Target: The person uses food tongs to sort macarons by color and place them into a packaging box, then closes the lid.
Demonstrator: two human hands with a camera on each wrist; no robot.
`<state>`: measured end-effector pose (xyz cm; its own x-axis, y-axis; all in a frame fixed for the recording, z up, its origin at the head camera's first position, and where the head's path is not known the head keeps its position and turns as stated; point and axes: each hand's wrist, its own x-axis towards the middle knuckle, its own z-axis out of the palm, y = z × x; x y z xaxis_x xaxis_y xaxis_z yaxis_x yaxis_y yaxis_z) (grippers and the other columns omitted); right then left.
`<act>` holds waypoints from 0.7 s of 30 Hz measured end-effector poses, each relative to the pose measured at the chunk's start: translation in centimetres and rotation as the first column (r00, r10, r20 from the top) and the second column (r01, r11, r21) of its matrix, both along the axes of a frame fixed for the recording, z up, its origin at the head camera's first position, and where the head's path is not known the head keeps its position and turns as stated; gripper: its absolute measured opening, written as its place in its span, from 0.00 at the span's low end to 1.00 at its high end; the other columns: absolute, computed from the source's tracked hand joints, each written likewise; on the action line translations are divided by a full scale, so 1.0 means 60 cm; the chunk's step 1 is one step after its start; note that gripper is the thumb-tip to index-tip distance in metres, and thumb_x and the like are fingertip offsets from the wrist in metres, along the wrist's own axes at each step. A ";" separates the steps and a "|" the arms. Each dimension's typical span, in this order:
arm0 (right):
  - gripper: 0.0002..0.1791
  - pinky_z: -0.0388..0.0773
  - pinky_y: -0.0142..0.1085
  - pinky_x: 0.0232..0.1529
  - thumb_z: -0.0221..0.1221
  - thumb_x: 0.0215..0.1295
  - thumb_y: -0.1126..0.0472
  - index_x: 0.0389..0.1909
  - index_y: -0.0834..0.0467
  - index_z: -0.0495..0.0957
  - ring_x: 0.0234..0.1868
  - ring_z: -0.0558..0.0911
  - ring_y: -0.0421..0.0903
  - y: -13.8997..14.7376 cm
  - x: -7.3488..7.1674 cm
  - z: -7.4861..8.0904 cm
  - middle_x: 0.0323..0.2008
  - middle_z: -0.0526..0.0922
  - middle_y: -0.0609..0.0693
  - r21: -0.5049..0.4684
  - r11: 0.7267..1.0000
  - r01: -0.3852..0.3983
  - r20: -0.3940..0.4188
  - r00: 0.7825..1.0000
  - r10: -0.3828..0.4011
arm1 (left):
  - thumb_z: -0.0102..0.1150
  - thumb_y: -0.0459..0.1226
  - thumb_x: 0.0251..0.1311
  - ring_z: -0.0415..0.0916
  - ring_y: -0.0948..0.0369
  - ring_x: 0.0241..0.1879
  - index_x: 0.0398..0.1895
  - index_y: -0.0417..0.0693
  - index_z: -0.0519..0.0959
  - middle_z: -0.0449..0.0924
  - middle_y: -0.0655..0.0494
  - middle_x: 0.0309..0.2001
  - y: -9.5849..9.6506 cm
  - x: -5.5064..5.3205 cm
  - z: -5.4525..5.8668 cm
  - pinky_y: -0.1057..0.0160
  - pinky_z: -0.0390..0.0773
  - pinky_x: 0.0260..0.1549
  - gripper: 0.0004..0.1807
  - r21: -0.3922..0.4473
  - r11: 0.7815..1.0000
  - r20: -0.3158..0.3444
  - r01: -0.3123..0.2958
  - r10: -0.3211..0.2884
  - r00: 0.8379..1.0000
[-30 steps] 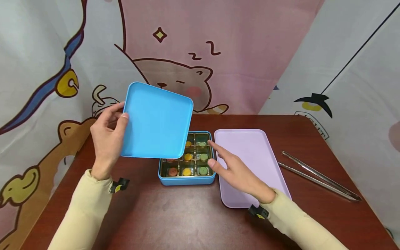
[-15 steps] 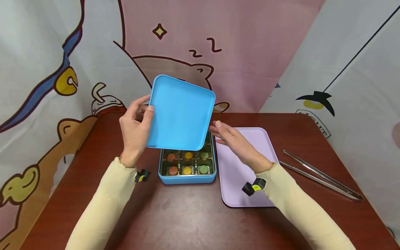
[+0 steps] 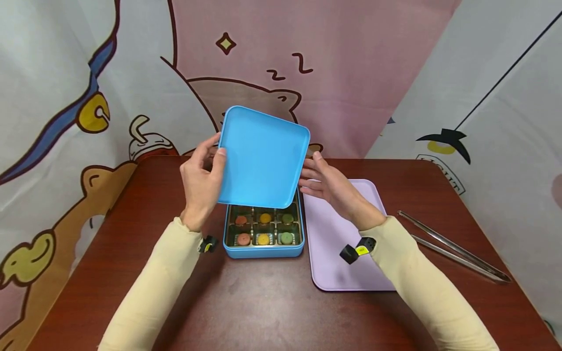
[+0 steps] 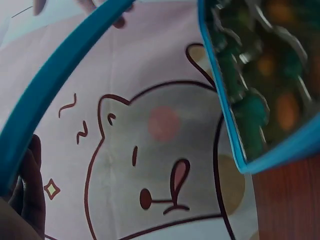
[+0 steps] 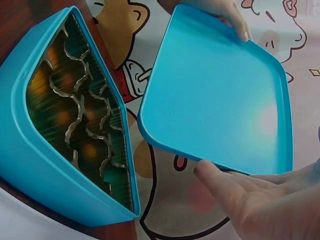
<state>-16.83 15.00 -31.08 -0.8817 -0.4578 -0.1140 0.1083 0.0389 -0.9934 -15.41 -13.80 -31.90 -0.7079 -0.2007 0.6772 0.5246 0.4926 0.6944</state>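
My left hand pinches the left edge of a square blue lid, thumb on its inner face. The lid is held tilted up above the back of a blue box, hiding its rear row. Inside, a gold divided insert holds round macaron-like sweets in orange, yellow and green. My right hand is at the lid's right edge with fingers extended. In the right wrist view, its thumb tip is right at the lid's rim and its fingers lie along the edge.
A lilac tray lies on the brown table, right of the box. Farther right are metal tongs, partly behind the right sleeve. A cartoon-print cloth hangs behind the table.
My left hand has carried the lid rightward and slightly up, over the rear of the box. My right hand has risen from beside the box to the lid's right edge, turning as it went.
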 end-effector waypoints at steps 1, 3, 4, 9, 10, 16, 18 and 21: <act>0.46 0.70 0.49 0.69 0.39 0.79 0.31 0.82 0.61 0.52 0.72 0.72 0.58 -0.001 0.001 0.000 0.76 0.66 0.60 -0.007 1.000 -0.001 -0.003 1.000 0.001 | 0.58 0.37 0.74 0.85 0.55 0.31 0.66 0.42 0.80 0.88 0.43 0.42 -0.001 0.000 -0.002 0.68 0.81 0.31 0.20 -0.026 1.000 0.005 -0.004 0.005 1.000; 0.46 0.68 0.50 0.71 0.39 0.79 0.32 0.82 0.61 0.51 0.73 0.70 0.60 -0.002 0.003 0.001 0.77 0.63 0.61 -0.025 1.000 0.005 -0.012 1.000 -0.006 | 0.57 0.40 0.75 0.86 0.52 0.36 0.70 0.43 0.77 0.87 0.41 0.48 -0.004 0.002 -0.005 0.61 0.85 0.35 0.23 -0.085 0.996 0.021 -0.001 0.003 1.000; 0.45 0.67 0.51 0.72 0.39 0.80 0.33 0.82 0.61 0.50 0.74 0.69 0.60 -0.002 0.004 0.002 0.77 0.62 0.61 -0.037 0.999 0.014 -0.015 1.000 -0.014 | 0.56 0.42 0.76 0.86 0.50 0.40 0.72 0.43 0.75 0.85 0.40 0.51 -0.006 0.004 -0.006 0.57 0.85 0.38 0.25 -0.113 0.994 0.033 0.006 -0.002 0.999; 0.45 0.63 0.54 0.73 0.40 0.80 0.35 0.82 0.63 0.48 0.76 0.65 0.61 0.002 0.009 0.004 0.78 0.60 0.62 -0.104 0.991 0.078 -0.015 0.997 -0.080 | 0.38 0.65 0.76 0.75 0.46 0.60 0.78 0.47 0.67 0.73 0.40 0.66 -0.011 0.017 -0.004 0.43 0.76 0.56 0.40 -0.194 0.979 0.153 0.065 -0.036 0.988; 0.46 0.61 0.55 0.74 0.41 0.80 0.34 0.82 0.63 0.47 0.77 0.63 0.61 0.004 0.010 0.004 0.79 0.59 0.63 -0.113 0.990 0.084 -0.019 0.996 -0.086 | 0.33 0.69 0.74 0.71 0.46 0.62 0.79 0.49 0.66 0.70 0.39 0.67 -0.013 0.019 -0.003 0.42 0.73 0.57 0.44 -0.202 0.976 0.187 0.076 -0.038 0.982; 0.54 0.54 0.53 0.77 0.43 0.75 0.27 0.83 0.64 0.42 0.80 0.58 0.58 0.010 0.016 -0.001 0.81 0.53 0.61 -0.115 0.992 0.050 -0.076 0.995 -0.059 | 0.21 0.77 0.65 0.63 0.44 0.65 0.84 0.67 0.49 0.61 0.36 0.69 -0.023 0.040 0.006 0.38 0.66 0.59 0.49 -0.140 0.968 0.448 0.206 -0.124 0.886; 0.55 0.52 0.52 0.78 0.43 0.74 0.26 0.83 0.63 0.41 0.80 0.57 0.57 0.010 0.018 -0.005 0.81 0.53 0.60 -0.116 0.993 0.036 -0.103 0.994 -0.048 | 0.19 0.77 0.66 0.61 0.43 0.69 0.84 0.71 0.43 0.59 0.38 0.73 -0.025 0.047 0.008 0.34 0.62 0.63 0.47 -0.107 0.963 0.508 0.249 -0.162 0.846; 0.55 0.51 0.51 0.79 0.44 0.74 0.26 0.83 0.62 0.41 0.80 0.56 0.56 0.009 0.022 -0.010 0.81 0.52 0.59 -0.120 0.992 0.025 -0.142 0.989 -0.042 | 0.17 0.75 0.68 0.53 0.45 0.77 0.84 0.70 0.38 0.52 0.44 0.80 -0.027 0.056 0.008 0.31 0.51 0.71 0.45 -0.053 0.950 0.545 0.309 -0.232 0.805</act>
<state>-15.53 15.52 -31.67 -0.9002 -0.4300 0.0684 -0.0373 -0.0803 -0.9961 -12.06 -15.43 -31.40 -0.9747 0.1164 0.1909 0.2235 0.4926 0.8411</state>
